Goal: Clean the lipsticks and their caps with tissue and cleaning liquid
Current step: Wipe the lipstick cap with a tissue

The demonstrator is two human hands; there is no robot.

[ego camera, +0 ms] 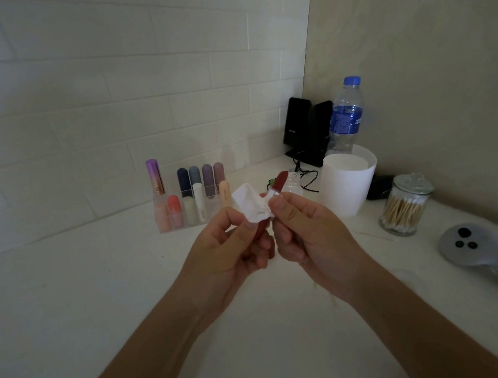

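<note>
**Over the white counter, a red lipstick gets wiped**

Above the pale counter [100, 290], both hands are busy. The left hand [231, 250] grips the base of the lipstick [281, 178], which is held in the air, red tip pointing up and away. The right hand [305, 238] pinches a white tissue [250, 203] against its middle. Behind, by the tiled wall [85, 97], a clear rack [208, 221] holds more lipsticks upright. Into the corner: black speakers [305, 130], a water bottle [346, 115], a white cup [349, 187] and a jar of cotton swabs [404, 206].
</note>
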